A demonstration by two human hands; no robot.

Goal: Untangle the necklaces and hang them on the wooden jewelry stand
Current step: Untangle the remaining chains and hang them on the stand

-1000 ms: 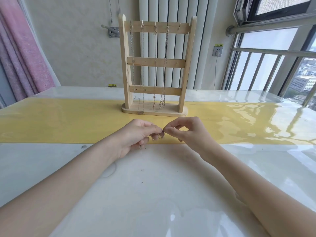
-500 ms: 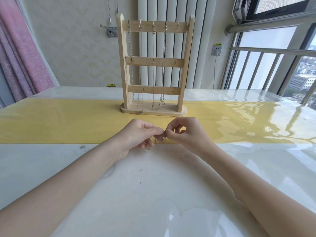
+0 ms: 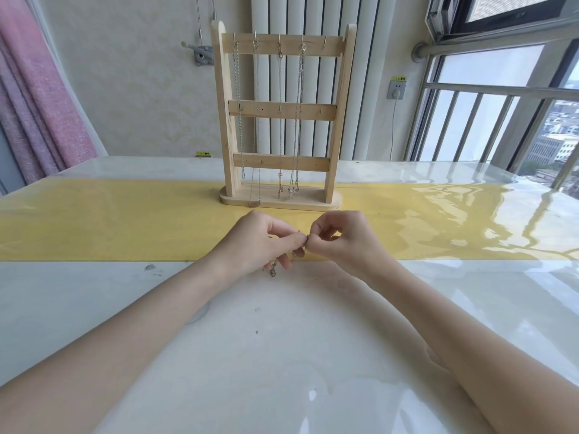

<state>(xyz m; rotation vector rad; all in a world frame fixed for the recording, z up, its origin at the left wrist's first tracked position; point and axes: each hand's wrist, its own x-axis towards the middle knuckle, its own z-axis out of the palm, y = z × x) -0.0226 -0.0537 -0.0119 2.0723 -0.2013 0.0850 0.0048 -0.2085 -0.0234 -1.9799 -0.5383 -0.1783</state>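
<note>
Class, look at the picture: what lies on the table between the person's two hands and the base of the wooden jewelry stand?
In the head view, only a bare strip of the glossy yellow table runner lies between the hands and the wooden jewelry stand.

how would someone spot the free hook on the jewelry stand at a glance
Find the wooden jewelry stand on the yellow runner. Follow its top bar right. The last hook beside the right post is bare; four chains hang left of it.

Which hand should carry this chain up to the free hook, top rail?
Right, probably. The free hook is at the stand's right end, nearer the right hand; left hand pinches the chain too.
</note>
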